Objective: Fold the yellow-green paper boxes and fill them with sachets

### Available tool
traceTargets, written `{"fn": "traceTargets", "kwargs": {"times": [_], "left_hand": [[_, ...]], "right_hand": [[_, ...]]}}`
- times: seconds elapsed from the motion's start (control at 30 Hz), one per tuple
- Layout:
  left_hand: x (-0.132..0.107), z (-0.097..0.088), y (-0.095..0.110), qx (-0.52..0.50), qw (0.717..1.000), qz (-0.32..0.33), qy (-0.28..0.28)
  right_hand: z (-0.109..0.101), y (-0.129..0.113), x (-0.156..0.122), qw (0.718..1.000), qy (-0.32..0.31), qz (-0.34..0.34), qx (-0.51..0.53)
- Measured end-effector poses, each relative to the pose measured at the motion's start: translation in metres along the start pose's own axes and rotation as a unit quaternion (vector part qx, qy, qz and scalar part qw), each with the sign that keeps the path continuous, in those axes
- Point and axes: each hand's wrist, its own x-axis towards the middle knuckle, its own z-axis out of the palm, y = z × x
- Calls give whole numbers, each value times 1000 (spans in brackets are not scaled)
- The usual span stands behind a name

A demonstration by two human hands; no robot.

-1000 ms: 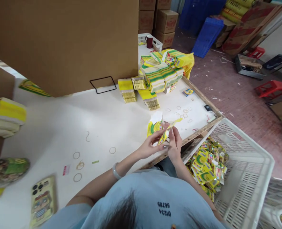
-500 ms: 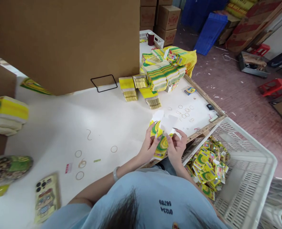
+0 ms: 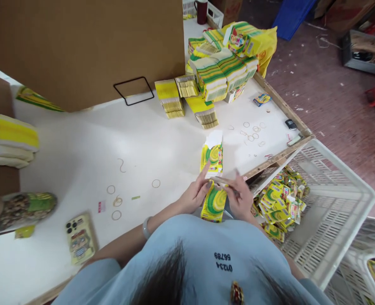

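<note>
Close to my body, a small yellow and green carton (image 3: 214, 204) is held between both hands. My left hand (image 3: 192, 196) grips its upper left edge with the thumb, while the index finger stretches forward beside a second carton. That second carton (image 3: 211, 153), flattened with white flaps at its far end, lies just beyond on the table. My right hand (image 3: 241, 198) pinches the held carton at its upper right edge; its fingers are slightly blurred. Bundled yellow cartons (image 3: 169, 95) stand farther back.
A white table (image 3: 79, 148) carries rubber bands (image 3: 156, 183), a phone (image 3: 81, 239) and a jar (image 3: 31, 207). Large cardboard (image 3: 89, 46) stands at the back left. Stacked carton bundles (image 3: 225, 74) sit behind. To my right, a white crate (image 3: 330, 212) holds many small cartons (image 3: 278, 207).
The two cartons that were close together in my hands are now apart: one lies ahead on the table, the other stays nearer my body. The view has tilted downward.
</note>
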Motion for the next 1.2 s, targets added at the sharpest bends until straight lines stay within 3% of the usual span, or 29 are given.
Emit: {"fn": "traceTargets", "kwargs": {"times": [0.1, 0.2, 0.3, 0.57, 0.63, 0.73, 0.83, 0.9, 0.97, 1.0, 1.03, 1.1, 1.2], "left_hand": [[5, -5, 15, 56, 998, -16, -17], [10, -8, 29, 106, 994, -23, 1], [14, -9, 34, 136, 990, -25, 11], [12, -7, 21, 172, 985, 18, 7], [22, -9, 15, 203, 978, 53, -18], [67, -26, 7, 298, 945, 135, -31], [138, -55, 0, 379, 910, 144, 82], [184, -73, -7, 396, 906, 97, 117], [218, -85, -13, 400, 912, 70, 61], [229, -88, -15, 401, 913, 64, 32], [236, -90, -16, 402, 913, 68, 12], [238, -91, -13, 401, 909, 115, 16], [222, -86, 1, 374, 897, 225, 65]], "right_hand": [[-12, -5, 8, 990, -102, -82, 42], [-12, -19, 14, 981, -149, 44, 119], [-7, -32, 19, 943, -188, 177, 209], [-12, -33, 28, 897, -220, 247, 295], [-16, -24, 24, 902, -189, 262, 286], [-47, -4, 16, 950, -66, 246, 178], [-108, 20, 10, 981, 30, 187, -45], [-147, 29, 8, 947, 65, 189, -251], [-166, 33, 8, 887, 110, 185, -409], [-167, 34, 11, 869, 130, 173, -445], [-162, 33, 15, 869, 140, 155, -449], [-136, 32, 29, 906, 138, 102, -387], [-77, 27, 61, 957, 131, 12, -260]]}}
